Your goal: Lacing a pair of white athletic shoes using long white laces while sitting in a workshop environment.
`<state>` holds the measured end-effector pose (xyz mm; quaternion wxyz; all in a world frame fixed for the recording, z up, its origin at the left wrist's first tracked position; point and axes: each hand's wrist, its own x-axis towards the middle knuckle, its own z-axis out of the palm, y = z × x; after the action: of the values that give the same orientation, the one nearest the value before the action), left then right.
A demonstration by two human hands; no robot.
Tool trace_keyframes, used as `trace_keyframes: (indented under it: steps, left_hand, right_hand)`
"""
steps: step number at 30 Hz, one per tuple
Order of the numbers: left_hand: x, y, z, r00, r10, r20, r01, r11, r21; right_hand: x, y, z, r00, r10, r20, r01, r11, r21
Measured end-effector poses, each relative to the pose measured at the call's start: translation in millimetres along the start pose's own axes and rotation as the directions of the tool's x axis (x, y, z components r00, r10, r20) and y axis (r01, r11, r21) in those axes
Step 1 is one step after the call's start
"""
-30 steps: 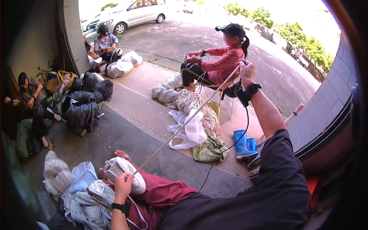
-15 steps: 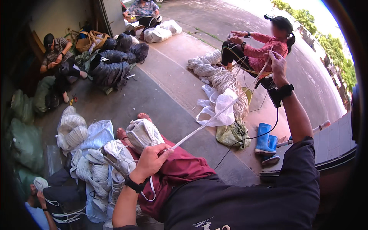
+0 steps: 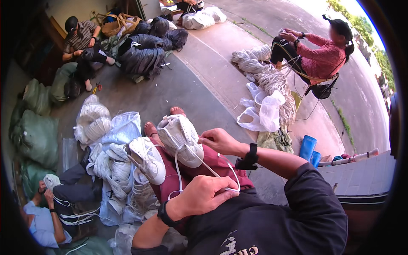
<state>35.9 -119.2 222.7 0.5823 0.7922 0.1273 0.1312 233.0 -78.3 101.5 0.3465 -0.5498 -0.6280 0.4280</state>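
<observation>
Two white sneakers rest on my maroon-clad thighs, the nearer shoe (image 3: 146, 159) to the left and the other shoe (image 3: 182, 140) just right of it. A white shoelace (image 3: 209, 168) runs from the right-hand shoe to my left hand (image 3: 204, 195), which is closed on it over my lap. Beyond its fingers the lace loops back up, its loose end over my thigh. My right hand (image 3: 223, 141) is beside the right-hand shoe, fingertips pinched together at its side; what they hold is too small to make out.
Bundles of white laced material (image 3: 110, 178) lie left of my legs. A person (image 3: 46, 216) works at lower left, another (image 3: 83, 40) sits at upper left near black bundles (image 3: 144, 55). A seated person in pink (image 3: 321, 57) is at right, near rope-like bundles (image 3: 272, 80) and blue boots (image 3: 308, 146).
My right hand has come down from high at the right, where it held the lace stretched taut, to the shoe. The lace is now slack. My left hand has moved right and nearer my body.
</observation>
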Motion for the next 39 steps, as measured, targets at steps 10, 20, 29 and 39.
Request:
trace_keyframes:
  steps: [10,20,29,39]
  left_hand:
    - [-6.3,-21.0,-17.0,0.999,-0.045,0.026,0.046,0.997,-0.065]
    - [-3.7,-33.6,-17.7,1.0,0.003,0.003,-0.003,0.999,-0.053]
    - [8.8,-86.5,-42.8,0.803,-0.251,-0.541,0.221,0.968,-0.122]
    - [18.1,-182.0,-92.1,0.695,-0.486,-0.53,0.412,0.873,-0.259]
  right_hand:
    - [37.5,5.4,34.8,0.998,-0.039,0.046,0.049,0.964,-0.261]
    - [56.3,3.4,46.4,0.992,-0.119,0.032,0.121,0.889,-0.442]
    - [56.9,13.2,28.0,0.995,0.006,0.098,0.028,0.94,-0.341]
    - [69.0,52.6,13.5,0.981,0.047,0.187,-0.082,0.98,0.183]
